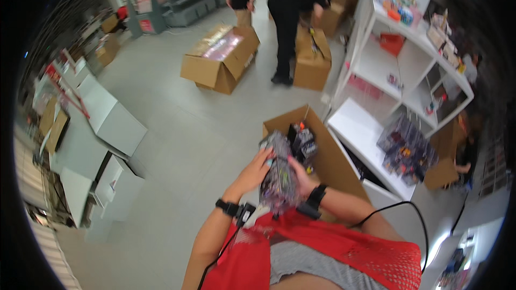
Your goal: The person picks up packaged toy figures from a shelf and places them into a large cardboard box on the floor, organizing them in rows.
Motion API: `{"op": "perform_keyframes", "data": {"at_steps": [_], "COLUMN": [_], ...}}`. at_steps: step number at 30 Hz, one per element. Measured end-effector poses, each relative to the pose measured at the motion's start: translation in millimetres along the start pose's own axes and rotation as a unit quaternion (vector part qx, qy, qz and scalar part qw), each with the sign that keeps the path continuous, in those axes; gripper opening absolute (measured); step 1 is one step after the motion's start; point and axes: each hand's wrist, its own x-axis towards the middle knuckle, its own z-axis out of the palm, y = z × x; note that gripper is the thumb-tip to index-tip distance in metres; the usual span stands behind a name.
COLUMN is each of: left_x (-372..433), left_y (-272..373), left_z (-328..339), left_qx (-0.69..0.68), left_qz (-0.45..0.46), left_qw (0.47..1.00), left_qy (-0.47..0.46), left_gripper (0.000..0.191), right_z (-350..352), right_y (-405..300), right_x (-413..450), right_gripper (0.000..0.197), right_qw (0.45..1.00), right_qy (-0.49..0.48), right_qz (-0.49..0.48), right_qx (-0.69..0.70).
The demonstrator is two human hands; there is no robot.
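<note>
A stack of small clear-plastic packages point(279, 181) is held between both of my hands, close in front of my red mesh vest. Their contents are too blurred to name. My left hand point(254, 171) presses on the near left side of the stack, and my right hand point(301, 181) grips it from the right. Just beyond lies an open cardboard box point(336, 161) with dark, clear-fronted packages point(305, 143) inside. The stack hides part of the box's left side. A black strap device sits on each wrist, with a cable running from it.
To the right, more clear packages point(407, 151) are piled on a low white surface point(363, 129) by a white cube shelf point(371, 54). Ahead stand an open carton point(238, 68) and a taped carton point(312, 62), with a person point(288, 20) bending over the latter. White display units point(117, 125) stand left.
</note>
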Motion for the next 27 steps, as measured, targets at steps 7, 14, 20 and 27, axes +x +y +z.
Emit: {"op": "perform_keyframes", "data": {"at_steps": [7,14,20,27], "left_x": [195,294,365,422], "left_y": [-15,-145,-258,-402], "left_z": [-5,68,84,81], "left_qx": [-0.409,-0.436,-0.413,-0.431], "left_qz": [-0.184,-0.372,-0.458,-0.487], "left_qw": [0.873,0.760,0.661,0.702], "left_qy": [-0.192,-0.307,-0.427,-0.291], "left_gripper": [0.055,0.049,0.048,0.050], "right_z": [-32,-109,-159,-292], "right_y": [-100,-112,-102,-127], "right_x": [84,188,294,316], "right_gripper": [0.052,0.087,0.090,0.038], "right_qw": [0.919,0.804,0.774,0.783], "right_qy": [0.189,0.454,0.569,0.319], "right_qz": [-0.345,-0.364,-0.273,-0.164], "right_qx": [0.002,-0.116,-0.054,0.508]}}
